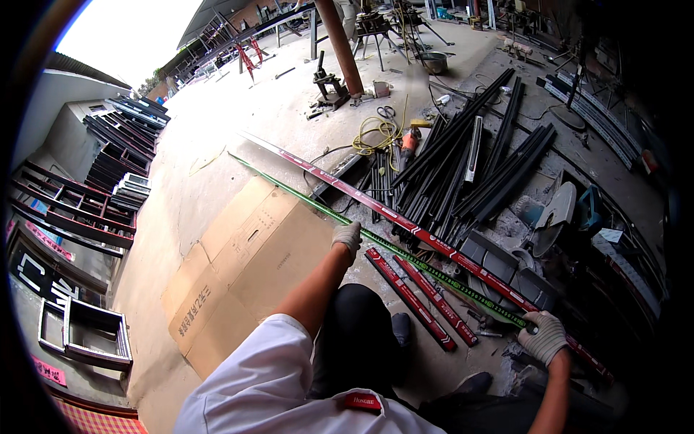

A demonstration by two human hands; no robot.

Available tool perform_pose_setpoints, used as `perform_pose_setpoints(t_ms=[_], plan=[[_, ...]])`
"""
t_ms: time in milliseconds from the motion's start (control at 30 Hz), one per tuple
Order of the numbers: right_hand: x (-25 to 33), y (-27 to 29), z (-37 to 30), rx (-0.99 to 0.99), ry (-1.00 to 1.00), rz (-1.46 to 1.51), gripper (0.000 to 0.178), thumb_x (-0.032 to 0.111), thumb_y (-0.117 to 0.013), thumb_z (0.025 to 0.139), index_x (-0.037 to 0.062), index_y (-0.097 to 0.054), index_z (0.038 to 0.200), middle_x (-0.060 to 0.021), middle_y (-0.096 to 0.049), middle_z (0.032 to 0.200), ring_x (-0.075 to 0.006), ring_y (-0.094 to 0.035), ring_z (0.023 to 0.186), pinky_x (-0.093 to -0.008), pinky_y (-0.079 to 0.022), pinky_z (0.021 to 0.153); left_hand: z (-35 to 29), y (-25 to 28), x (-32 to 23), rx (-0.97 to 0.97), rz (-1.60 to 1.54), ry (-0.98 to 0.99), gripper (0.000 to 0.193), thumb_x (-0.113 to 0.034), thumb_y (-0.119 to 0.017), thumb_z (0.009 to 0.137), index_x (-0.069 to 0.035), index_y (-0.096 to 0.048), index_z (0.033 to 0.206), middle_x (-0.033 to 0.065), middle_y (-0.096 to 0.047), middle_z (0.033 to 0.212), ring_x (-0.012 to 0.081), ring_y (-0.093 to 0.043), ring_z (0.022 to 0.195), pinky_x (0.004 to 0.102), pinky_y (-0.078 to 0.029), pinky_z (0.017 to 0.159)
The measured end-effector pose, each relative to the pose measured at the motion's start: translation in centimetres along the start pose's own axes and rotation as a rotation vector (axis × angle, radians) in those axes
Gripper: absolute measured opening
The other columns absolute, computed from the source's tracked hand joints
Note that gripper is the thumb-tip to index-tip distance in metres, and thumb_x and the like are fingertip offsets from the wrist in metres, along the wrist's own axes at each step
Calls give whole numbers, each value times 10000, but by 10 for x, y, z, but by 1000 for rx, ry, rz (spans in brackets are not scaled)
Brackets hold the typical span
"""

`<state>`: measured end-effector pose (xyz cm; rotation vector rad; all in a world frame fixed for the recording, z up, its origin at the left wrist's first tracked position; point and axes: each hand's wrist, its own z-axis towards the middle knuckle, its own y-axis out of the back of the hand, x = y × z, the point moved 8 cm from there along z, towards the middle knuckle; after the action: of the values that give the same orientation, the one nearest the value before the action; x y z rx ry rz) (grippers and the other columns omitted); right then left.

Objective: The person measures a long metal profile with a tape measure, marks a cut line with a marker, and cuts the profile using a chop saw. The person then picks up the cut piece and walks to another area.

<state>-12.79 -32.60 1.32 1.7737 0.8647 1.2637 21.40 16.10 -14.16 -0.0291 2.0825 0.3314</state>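
A long profile in red film [405, 223] slants across the view from upper left to lower right. Alongside its near edge stretches the green blade of a tape measure [466, 290], pulled far out. My left hand [347, 240], in a pale knit glove, is closed around the blade about midway. Farther right, my gloved right hand [543, 336] grips the tape's near end close to the red profile; its fingers hide what lies inside. Below the tape, two shorter red-filmed profiles [412, 300] lie side by side on the concrete.
Flattened cardboard [246, 264] lies left of my left arm. Beyond the long profile is a pile of black bars [463, 159], with an orange power tool [410, 142] and yellow cord [376, 134]. A rust-coloured post [340, 47] stands ahead. Frames [79, 206] are stacked along the left wall.
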Motion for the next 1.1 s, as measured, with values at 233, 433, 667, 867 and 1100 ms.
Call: perform_pose_setpoints(t_ms=[233,433,667,867,1100], plan=[[21,1,-2,-3,11,-143,428,331,-711,768,87,-764,1115,-221,-700,1106,-380,-685,1041,-455,-549,966,-62,-15,-175,100,-297,-566,524,-176,-655,975,-15,-504,1450,80,-652,993,152,-596,701,295,-520,601],[45,-14,-9,49,11,-155,474,349,-706,792,82,-750,1181,-203,-699,1108,-368,-686,1022,-452,-552,948,-168,11,-336,166,-558,-936,564,-149,-652,994,-64,-462,1518,95,-729,990,116,-629,679,269,-566,657],[30,-27,-9,87,-10,-132,484,337,-709,787,81,-750,1195,-214,-713,1136,-361,-695,1045,-433,-554,966,-327,36,-359,205,-595,-1317,505,-178,-625,1049,-9,-467,1498,97,-736,972,100,-656,808,251,-534,735],[12,-24,4,89,25,79,479,341,-735,742,59,-774,1127,-223,-743,1069,-357,-720,1008,-404,-560,959,-354,41,-340,237,-537,-1278,390,-206,-575,1076,27,-587,1389,105,-727,973,127,-660,841,286,-542,798],[5,17,14,35,-42,335,439,268,-773,707,39,-782,1081,-164,-765,933,-224,-735,872,-330,-571,841,-297,-20,-288,488,-308,-1004,279,-174,-613,1063,5,-665,1270,29,-713,966,68,-625,837,226,-516,765]])
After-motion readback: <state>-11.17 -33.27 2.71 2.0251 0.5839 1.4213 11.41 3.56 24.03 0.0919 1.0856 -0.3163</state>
